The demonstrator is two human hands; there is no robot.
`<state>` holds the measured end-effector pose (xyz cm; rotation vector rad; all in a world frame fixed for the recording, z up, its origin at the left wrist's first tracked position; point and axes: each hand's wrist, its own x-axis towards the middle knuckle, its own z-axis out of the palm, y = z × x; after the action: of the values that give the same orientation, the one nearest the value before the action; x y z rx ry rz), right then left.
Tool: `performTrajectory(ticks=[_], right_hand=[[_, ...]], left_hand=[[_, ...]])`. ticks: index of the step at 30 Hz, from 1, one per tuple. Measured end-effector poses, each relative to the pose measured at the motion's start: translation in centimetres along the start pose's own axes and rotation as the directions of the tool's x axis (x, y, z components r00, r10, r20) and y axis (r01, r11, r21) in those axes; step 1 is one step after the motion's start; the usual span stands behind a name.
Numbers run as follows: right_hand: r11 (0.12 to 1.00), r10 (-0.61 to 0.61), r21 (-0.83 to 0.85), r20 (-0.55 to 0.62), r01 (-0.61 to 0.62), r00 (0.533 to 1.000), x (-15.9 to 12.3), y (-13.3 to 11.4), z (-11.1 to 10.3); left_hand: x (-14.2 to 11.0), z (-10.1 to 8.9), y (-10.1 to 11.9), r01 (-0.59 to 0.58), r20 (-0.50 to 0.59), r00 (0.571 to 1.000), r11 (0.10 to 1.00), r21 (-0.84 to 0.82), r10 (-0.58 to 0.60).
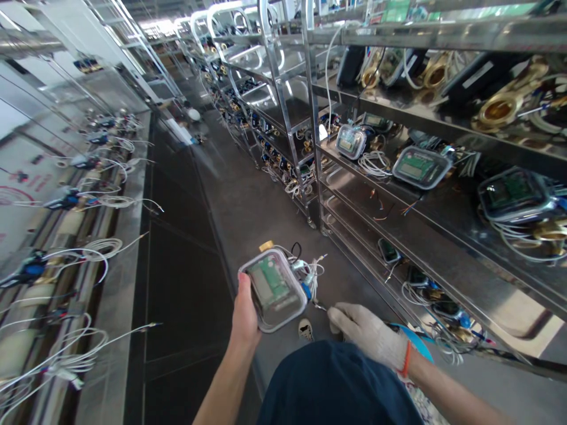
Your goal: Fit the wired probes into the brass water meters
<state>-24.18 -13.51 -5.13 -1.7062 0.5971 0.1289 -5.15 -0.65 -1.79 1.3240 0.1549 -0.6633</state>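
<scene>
My bare left hand [246, 313] grips a meter [275, 288] by the left edge of its clear, rounded housing. A green circuit board with a grey display shows through the cover. Behind it, a brass fitting [266, 245] sticks out at the top, and a bundle of white cables [312, 274] hangs at the right. My right hand [365, 330], in a white knit glove with an orange cuff, is closed just right of the meter. A thin, shiny tip points out from its fingers toward the cables; what it belongs to is hidden.
Metal shelving [381, 200] on the right carries several similar meters, brass fittings and coiled cables. More wheeled racks [266, 106] line the aisle ahead. Along the left, a bench [119, 265] bears a row of meters with loose white cables. Dark floor [248, 195] runs between.
</scene>
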Motion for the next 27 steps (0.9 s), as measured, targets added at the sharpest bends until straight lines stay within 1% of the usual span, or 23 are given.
performTrajectory(ticks=[1,2,4,7,9,10,14,17,20,25,27], right_hand=[[0.992,-0.072,-0.103,-0.025,0.069,0.997,-0.2,0.0,-0.6],[0.978,-0.126,-0.171,-0.041,0.117,0.991,-0.3,-0.2,-1.1],[0.952,-0.197,-0.243,-0.033,0.183,0.98,-0.3,-0.6,-1.6],[0.921,-0.255,-0.3,0.015,0.248,0.967,0.0,-1.4,-2.0],[0.91,-0.263,-0.322,0.037,0.261,0.964,-0.1,-1.9,-2.2],[0.906,-0.267,-0.329,0.044,0.266,0.963,-0.1,-2.0,-2.2],[0.9,-0.296,-0.315,0.069,0.303,0.953,-0.5,-2.0,-2.6],[0.903,-0.291,-0.32,0.038,0.287,0.956,-0.8,-1.5,-2.6],[0.911,-0.272,-0.322,0.005,0.259,0.962,-1.0,-1.1,-2.3],[0.912,-0.278,-0.308,0.025,0.272,0.96,-0.7,-1.5,-1.7],[0.914,-0.28,-0.299,0.024,0.274,0.96,-0.5,-1.5,-1.5]], left_hand=[[0.4,-0.1,0.6,0.042,0.014,0.999,0.997,-0.066,-0.042],[0.7,-0.2,1.0,0.079,0.028,0.997,0.991,-0.104,-0.076],[1.2,-0.8,1.6,0.158,0.056,0.987,0.979,-0.132,-0.152],[1.6,-1.6,1.5,0.302,0.152,0.948,0.94,-0.157,-0.279],[1.6,-1.9,1.2,0.366,0.202,0.922,0.915,-0.169,-0.332],[1.6,-1.8,1.1,0.387,0.21,0.913,0.906,-0.174,-0.35],[1.3,-1.4,1.1,0.408,0.211,0.906,0.891,-0.202,-0.367],[1.0,-1.2,1.3,0.395,0.223,0.911,0.891,-0.226,-0.347],[0.8,-1.0,1.5,0.394,0.201,0.914,0.89,-0.228,-0.352],[0.9,-1.1,0.8,0.412,0.225,0.902,0.889,-0.2,-0.367],[0.8,-0.9,0.7,0.408,0.207,0.906,0.893,-0.19,-0.37]])
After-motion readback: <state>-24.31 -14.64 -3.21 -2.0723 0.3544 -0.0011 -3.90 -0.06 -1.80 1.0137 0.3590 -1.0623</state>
